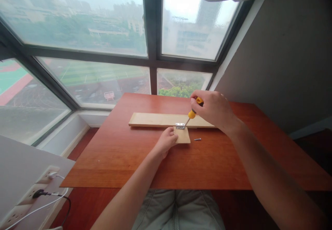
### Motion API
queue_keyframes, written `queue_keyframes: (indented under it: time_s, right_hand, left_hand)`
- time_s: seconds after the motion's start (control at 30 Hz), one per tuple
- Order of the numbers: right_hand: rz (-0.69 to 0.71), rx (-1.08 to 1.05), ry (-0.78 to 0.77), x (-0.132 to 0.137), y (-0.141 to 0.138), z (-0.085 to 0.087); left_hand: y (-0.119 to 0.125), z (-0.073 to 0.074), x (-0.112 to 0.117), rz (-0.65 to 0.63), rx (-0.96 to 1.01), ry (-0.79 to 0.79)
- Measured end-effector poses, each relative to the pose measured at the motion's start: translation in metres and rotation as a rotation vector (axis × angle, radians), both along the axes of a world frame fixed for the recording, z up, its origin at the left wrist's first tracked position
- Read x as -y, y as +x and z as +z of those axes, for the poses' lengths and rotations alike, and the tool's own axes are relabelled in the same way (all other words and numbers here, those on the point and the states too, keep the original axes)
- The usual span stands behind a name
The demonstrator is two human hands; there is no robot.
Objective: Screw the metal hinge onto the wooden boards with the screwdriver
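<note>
My right hand (214, 109) is closed round the yellow and black handle of a screwdriver (192, 114). Its shaft slants down to the right end of a small silver hinge (180, 125). That hinge lies where a small square wooden board (183, 135) meets a long pale plank (155, 119). With thumb and fingers, my left hand (166, 141) grips the left edge of the small board. A single screw (197, 139) lies on the tabletop just right of the board. My right hand and forearm cover the right end of the plank.
The reddish-brown table (116, 161) ends close to my lap. Large windows (103, 74) stand behind it, and a grey wall (272, 57) rises at the right. Low on the left, plugs and cables (49, 193) hang from wall sockets (28, 193).
</note>
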State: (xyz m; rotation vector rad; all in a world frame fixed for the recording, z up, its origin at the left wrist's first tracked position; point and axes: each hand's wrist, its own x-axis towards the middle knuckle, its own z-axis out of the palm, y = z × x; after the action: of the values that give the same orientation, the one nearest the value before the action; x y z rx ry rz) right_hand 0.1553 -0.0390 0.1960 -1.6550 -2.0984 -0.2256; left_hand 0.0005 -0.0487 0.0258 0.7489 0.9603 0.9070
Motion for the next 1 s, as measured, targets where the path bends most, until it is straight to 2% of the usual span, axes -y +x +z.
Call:
queue_keyframes:
  time_s: [0.2,0.43,0.67,0.87,1.0]
  right_hand:
    - [0.163,-0.053,-0.066,0.0027,0.0042,0.0033]
    - [-0.036,0.020,-0.039,0.0012,0.0024,0.0006]
    - [0.089,0.013,-0.040,0.0017,0.0066,0.0021]
    - [-0.097,0.085,-0.035,0.0010,0.0029,-0.0005]
    - [-0.032,0.034,-0.031,-0.0007,0.0043,-0.0024]
  left_hand:
    - [0.0000,0.0006,-0.0001,-0.002,-0.015,0.000]
    - [-0.0001,0.0014,-0.0005,0.004,-0.013,-0.009]
    - [-0.0006,-0.0019,-0.0002,-0.004,0.002,0.011]
    - [-0.0003,-0.0025,-0.0009,-0.002,-0.002,0.000]
    - [-0.0007,-0.0042,-0.0008,0.000,0.008,0.010]
